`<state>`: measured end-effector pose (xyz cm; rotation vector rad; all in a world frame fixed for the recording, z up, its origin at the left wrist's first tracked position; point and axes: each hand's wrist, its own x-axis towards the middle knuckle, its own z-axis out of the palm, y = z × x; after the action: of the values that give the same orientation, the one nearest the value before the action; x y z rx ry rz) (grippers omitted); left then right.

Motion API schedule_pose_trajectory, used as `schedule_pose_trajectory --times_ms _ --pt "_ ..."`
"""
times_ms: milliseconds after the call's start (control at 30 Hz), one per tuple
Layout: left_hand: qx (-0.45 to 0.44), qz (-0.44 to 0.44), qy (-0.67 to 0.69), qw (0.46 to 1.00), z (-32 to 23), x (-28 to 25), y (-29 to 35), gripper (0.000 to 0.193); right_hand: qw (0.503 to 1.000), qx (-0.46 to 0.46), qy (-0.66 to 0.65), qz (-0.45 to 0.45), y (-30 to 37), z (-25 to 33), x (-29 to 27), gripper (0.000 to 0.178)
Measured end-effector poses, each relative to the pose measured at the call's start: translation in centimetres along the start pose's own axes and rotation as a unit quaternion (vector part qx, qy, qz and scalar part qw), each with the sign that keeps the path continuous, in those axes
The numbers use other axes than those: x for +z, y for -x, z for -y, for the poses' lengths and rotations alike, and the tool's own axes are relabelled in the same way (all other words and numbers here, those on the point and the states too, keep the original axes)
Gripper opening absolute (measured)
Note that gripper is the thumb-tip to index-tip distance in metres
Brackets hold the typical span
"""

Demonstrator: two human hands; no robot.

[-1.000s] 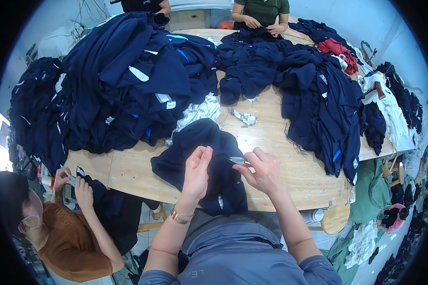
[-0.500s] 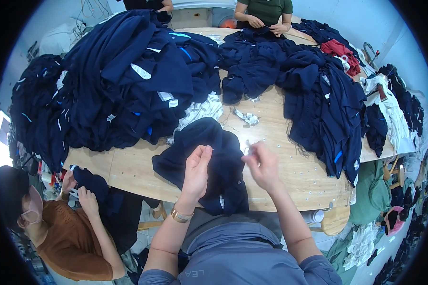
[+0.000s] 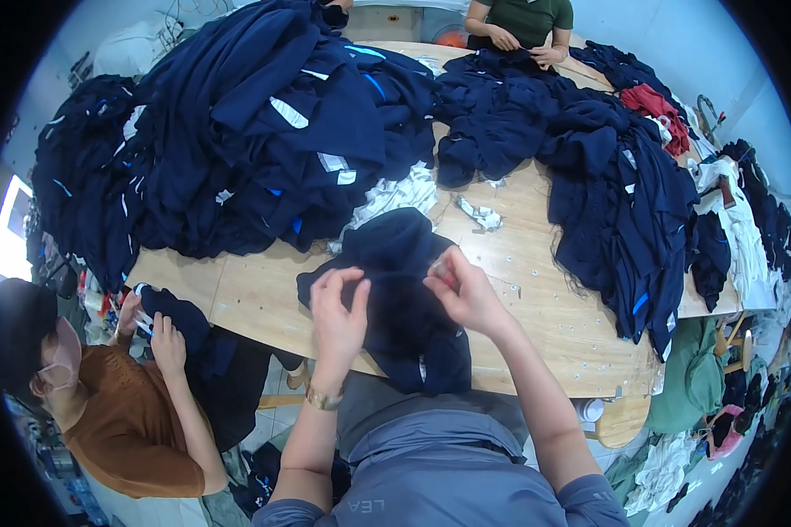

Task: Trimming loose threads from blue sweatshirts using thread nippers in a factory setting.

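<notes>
A dark navy garment lies bunched at the table's near edge, part of it hanging over toward my lap. Above its left side is my left hand, thumb and fingers apart, with nothing visible between them. My right hand is closed over the garment's right side. Its fingertips pinch something small, partly hidden and too blurred to name. Just beyond the garment lies crumpled white cloth, and a small white scrap rests on the wood to its right.
A tall heap of navy garments covers the table's left side; more navy garments drape over the right. A co-worker in brown handles dark cloth at left. Another in green works across the table. A green bag stands right.
My left hand has gone from a pinch to parted fingers and moved slightly left. My right hand has come in over the garment, still closed. The whole view has shifted a little.
</notes>
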<state>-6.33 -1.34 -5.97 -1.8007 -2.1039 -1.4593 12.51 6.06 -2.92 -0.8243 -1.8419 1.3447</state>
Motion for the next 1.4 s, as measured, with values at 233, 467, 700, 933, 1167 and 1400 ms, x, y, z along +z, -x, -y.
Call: schedule_pose_trajectory --times_ms 233,467,700,933,1167,1400 --pt "-0.437 0.255 0.653 0.563 -1.6 -2.1 2.7 0.042 0.884 -0.284 0.361 0.085 1.2 3.8 3.8 0.015" --pt "-0.464 0.174 0.699 0.515 -1.5 -0.4 3.1 0.014 0.941 -0.207 0.257 0.077 4.7 1.2 3.8 0.020" --pt "-0.454 0.169 0.670 0.563 -2.6 -0.1 3.2 0.018 0.989 -0.009 0.036 -0.145 6.0 -0.2 3.2 0.027" --pt "-0.423 0.147 0.712 0.541 -3.3 0.2 3.8 0.027 0.989 0.067 -0.057 -0.116 6.1 -2.3 3.2 0.030" --pt "-0.400 0.139 0.716 0.555 -2.8 0.1 4.3 0.045 0.969 0.102 -0.124 -0.189 5.8 -4.2 3.4 0.019" --pt "-0.384 0.140 0.621 0.668 -1.3 -1.8 4.6 0.043 0.976 0.078 0.042 -0.201 4.5 -5.9 2.4 0.020"
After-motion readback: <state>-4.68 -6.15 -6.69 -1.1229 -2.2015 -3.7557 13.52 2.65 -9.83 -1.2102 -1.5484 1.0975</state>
